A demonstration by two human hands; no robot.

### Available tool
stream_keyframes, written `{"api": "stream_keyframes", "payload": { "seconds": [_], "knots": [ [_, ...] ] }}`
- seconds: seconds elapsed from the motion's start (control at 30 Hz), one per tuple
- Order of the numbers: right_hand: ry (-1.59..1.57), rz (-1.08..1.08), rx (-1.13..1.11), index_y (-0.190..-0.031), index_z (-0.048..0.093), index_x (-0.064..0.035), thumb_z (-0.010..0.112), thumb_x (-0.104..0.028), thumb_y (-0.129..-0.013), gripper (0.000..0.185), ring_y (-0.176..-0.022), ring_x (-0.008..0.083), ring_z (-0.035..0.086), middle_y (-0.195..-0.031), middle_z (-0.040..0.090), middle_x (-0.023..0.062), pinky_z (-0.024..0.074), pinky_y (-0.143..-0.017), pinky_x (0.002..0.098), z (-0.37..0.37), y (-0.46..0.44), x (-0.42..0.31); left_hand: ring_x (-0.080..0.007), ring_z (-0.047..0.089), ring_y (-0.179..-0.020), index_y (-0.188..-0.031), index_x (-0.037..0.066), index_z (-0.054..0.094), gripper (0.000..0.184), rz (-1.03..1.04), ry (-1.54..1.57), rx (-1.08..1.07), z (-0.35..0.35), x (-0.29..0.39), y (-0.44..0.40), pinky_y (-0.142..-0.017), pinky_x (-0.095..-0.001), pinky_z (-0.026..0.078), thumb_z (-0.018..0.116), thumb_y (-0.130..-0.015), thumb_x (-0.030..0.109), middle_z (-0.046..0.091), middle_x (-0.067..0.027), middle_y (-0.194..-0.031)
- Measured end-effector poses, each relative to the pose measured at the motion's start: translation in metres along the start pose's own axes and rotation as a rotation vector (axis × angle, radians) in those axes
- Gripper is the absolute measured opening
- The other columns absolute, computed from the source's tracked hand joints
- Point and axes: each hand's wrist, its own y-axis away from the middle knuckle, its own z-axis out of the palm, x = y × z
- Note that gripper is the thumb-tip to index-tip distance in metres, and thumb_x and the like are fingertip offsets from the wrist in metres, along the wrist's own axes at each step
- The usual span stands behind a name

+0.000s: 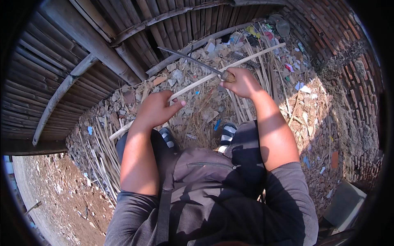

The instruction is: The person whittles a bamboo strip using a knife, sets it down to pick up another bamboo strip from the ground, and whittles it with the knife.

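Observation:
A long pale strip (pixel 197 84), which looks like split bamboo, runs slantwise from beside my left forearm up to the right. My left hand (pixel 155 110) is closed around its lower half, thumb pointing to the right. In my right hand (pixel 243 83) is the wooden handle of a long-bladed knife (pixel 189 60), like a machete. Its dark blade points up and left, crossing over the strip just in front of my right fist. Whether the edge touches the strip, I cannot tell.
Several thin strips lie in a bundle (pixel 100 164) at the left, and more sticks (pixel 242 104) lie ahead. Rubble and litter cover the ground. A bamboo wall (pixel 61 94) stands at the left, a brick wall (pixel 357 86) at the right. A grey block (pixel 344 205) sits low right.

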Motion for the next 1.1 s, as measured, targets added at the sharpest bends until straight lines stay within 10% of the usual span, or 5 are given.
{"api": "stream_keyframes", "payload": {
  "seconds": [1.1],
  "knots": [
    [0.088, -0.026, 0.143, -0.114, 0.075, -0.0008, 0.086, -0.035, -0.082, 0.048, -0.106, 0.0455, 0.071, -0.109, 0.074, 0.0272, 0.0557, -0.092, 0.0489, -0.005, 0.000, -0.002, -0.0373, 0.070, -0.075, -0.100, 0.001, 0.072, 0.061, -0.036, 0.068, 0.067, -0.003, 0.007, 0.001, -0.071, -0.0484, 0.053, 0.077, -0.090, 0.060, 0.068, -0.0179, -0.076]
  ]
}}
